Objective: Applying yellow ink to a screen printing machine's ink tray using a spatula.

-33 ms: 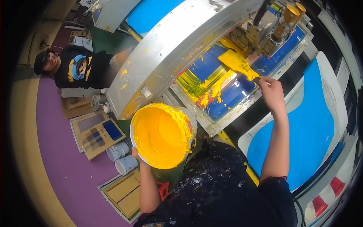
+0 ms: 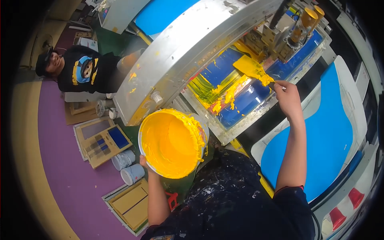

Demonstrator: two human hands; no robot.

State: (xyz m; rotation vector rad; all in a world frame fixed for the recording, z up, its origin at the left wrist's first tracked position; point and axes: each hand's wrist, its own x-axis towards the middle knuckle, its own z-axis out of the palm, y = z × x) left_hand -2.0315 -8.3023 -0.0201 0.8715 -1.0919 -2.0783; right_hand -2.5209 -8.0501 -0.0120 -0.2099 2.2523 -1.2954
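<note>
My right hand [image 2: 288, 100] is closed around the handle of a spatula [image 2: 250, 67]. Its wide blade is coated in thick yellow ink and is over the blue screen printing frame [image 2: 236, 120]. Yellow ink lies in smears and clumps on that screen, with a greenish streaked patch at its left. At the rim of a tilted bucket [image 2: 170, 140], my left hand [image 2: 145, 161] grips its left side; most of the fingers are hidden behind it. Yellow ink coats the bucket's inside, and its mouth faces me, with clumps along the right rim.
A silver machine arm [image 2: 180, 48] arches above the bucket. Metal clamps and gold knobs [image 2: 308, 16] stand at the screen's far end. Right of me lies a bright blue panel [image 2: 316, 136]. At left are two pale buckets [image 2: 133, 174], wooden frames [image 2: 106, 142] and a person in black [image 2: 86, 72].
</note>
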